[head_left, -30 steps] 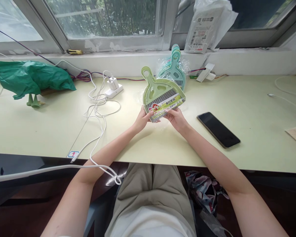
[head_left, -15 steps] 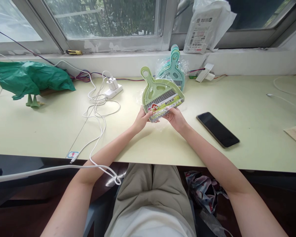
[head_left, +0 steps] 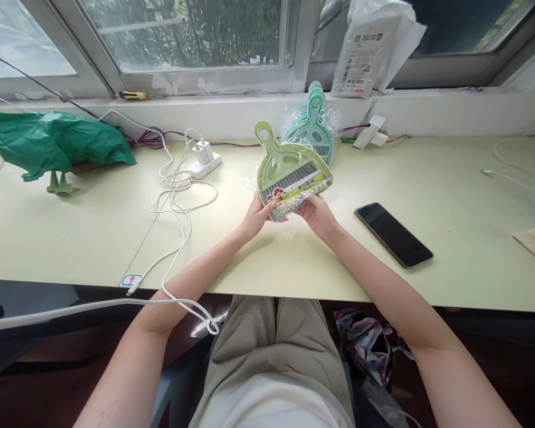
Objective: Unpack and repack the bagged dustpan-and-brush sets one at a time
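Between my two hands is a green dustpan and brush set (head_left: 288,166) in clear plastic wrap, with a printed label across its lower part. It is tilted, its handle pointing up and to the left. My left hand (head_left: 257,217) is closed on the lower left corner, thumb on the front. My right hand (head_left: 316,215) grips the lower edge from the right, some fingers hidden behind the pack. Right behind it, a row of blue-green dustpan sets (head_left: 316,119), also wrapped, stands against the wall.
A black phone (head_left: 395,234) lies to the right on the pale table (head_left: 468,255). White cables (head_left: 178,223) and a power strip (head_left: 205,166) with a charger are on the left. Farther left is a green plastic bag (head_left: 57,142). A white package (head_left: 365,53) leans at the window.
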`<action>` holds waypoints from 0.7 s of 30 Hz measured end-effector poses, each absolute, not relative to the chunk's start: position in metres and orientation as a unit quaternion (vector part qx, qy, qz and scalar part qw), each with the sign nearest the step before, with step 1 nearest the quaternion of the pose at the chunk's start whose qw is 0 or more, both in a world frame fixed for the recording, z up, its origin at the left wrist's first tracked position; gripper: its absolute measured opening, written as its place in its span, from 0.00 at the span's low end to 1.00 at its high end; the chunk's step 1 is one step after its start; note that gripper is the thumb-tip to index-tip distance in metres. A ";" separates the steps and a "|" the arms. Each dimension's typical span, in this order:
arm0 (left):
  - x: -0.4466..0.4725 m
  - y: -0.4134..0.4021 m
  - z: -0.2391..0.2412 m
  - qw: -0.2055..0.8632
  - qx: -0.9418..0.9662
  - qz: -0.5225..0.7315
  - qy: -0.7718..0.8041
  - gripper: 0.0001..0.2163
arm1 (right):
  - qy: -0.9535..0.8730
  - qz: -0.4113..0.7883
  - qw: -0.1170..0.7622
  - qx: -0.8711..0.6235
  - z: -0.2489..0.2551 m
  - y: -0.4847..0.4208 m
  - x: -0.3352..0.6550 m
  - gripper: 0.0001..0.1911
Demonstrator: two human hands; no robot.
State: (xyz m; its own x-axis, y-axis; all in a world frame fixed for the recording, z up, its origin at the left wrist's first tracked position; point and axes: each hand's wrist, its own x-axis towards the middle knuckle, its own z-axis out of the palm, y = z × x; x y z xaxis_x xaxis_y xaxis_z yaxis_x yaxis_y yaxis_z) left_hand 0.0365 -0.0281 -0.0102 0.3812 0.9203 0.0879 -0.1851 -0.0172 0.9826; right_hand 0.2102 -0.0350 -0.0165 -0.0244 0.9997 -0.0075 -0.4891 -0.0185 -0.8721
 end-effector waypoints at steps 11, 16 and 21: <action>0.037 -0.027 -0.011 0.624 0.547 0.450 0.330 0.25 | -0.362 0.623 0.598 -0.350 -0.019 -0.034 0.212 0.09; 0.034 -0.023 -0.009 0.632 0.537 0.442 0.342 0.24 | -0.380 0.629 0.576 -0.358 -0.016 -0.034 0.213 0.07; 0.027 -0.014 -0.007 0.637 0.511 0.460 0.348 0.24 | -0.373 0.630 0.550 -0.402 -0.012 -0.028 0.224 0.09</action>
State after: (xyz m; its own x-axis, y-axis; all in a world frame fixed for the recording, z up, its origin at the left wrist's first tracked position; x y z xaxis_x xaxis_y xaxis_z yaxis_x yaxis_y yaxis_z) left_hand 0.0273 -0.0141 -0.0069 0.3340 0.9422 0.0275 -0.2310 0.0535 0.9715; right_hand 0.2243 -0.0281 -0.0122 -0.0712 0.9929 -0.0955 -0.3937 -0.1159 -0.9119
